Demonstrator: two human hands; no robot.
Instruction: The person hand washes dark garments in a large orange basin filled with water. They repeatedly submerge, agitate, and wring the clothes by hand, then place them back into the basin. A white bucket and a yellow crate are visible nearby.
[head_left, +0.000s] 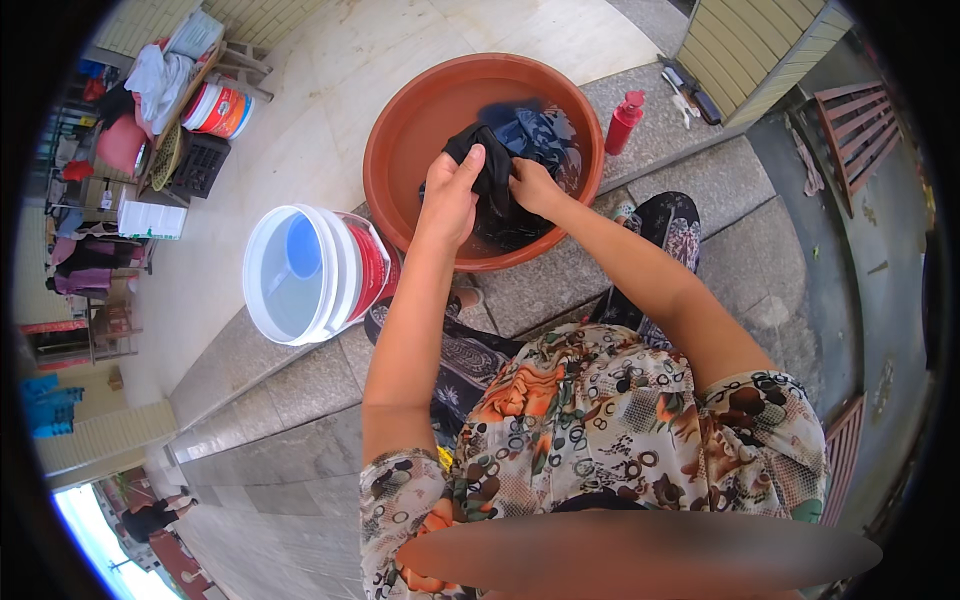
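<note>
Over a round terracotta-coloured plastic basin (381, 157), my left hand (452, 191) grips a bunched black garment (491, 169), thumb raised. My right hand (534, 186) pinches the same dark cloth on its other side; the fingertips are partly hidden by the fabric. Behind them a blue patterned garment (536, 133) lies soaking in the water of the basin. More dark cloth sits low in the water beneath my hands, its outline unclear.
Left of the basin stands a white bucket (289, 274) of water with a blue scoop (303, 247) inside. A red pump bottle (624, 124) is beside the basin's right rim. Stone steps (525, 296) lie below. A low bench (187, 82) holds laundry; a person (150, 517) is far off.
</note>
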